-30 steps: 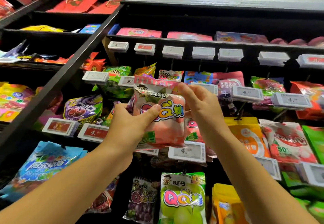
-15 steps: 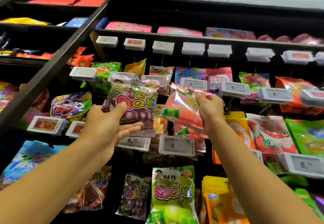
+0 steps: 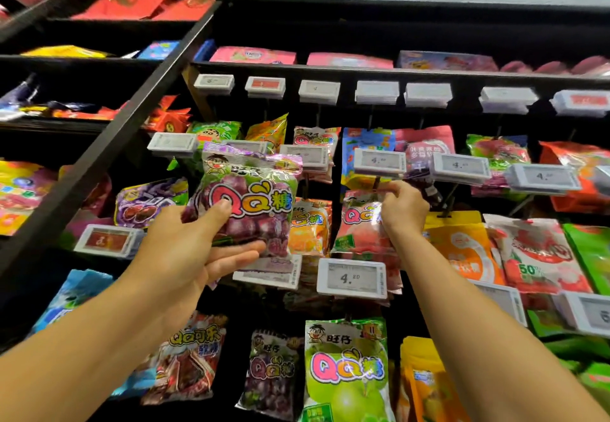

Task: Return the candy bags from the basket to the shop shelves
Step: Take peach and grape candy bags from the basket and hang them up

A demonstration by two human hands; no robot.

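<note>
My left hand (image 3: pixel 194 246) holds a purple grape QQ candy bag (image 3: pixel 251 197) in front of the shelf, thumb on its front and fingers underneath. My right hand (image 3: pixel 404 208) pinches the top of a pink peach QQ candy bag (image 3: pixel 359 226) that hangs at a peg above the 4.80 price tag (image 3: pixel 351 278). An orange QQ bag (image 3: pixel 310 226) hangs between the two. The basket is out of view.
Black shelves carry rows of hanging candy bags with white price tags on the peg ends. A green apple QQ bag (image 3: pixel 346 375) and a grape QQ bag (image 3: pixel 272 375) hang below. Orange, red and green bags crowd the right side. A black upright (image 3: pixel 109 144) divides the left shelving.
The two stacked bags were split. My right hand carried the pink peach bag right onto its peg row, while my left hand kept the purple grape bag at the left.
</note>
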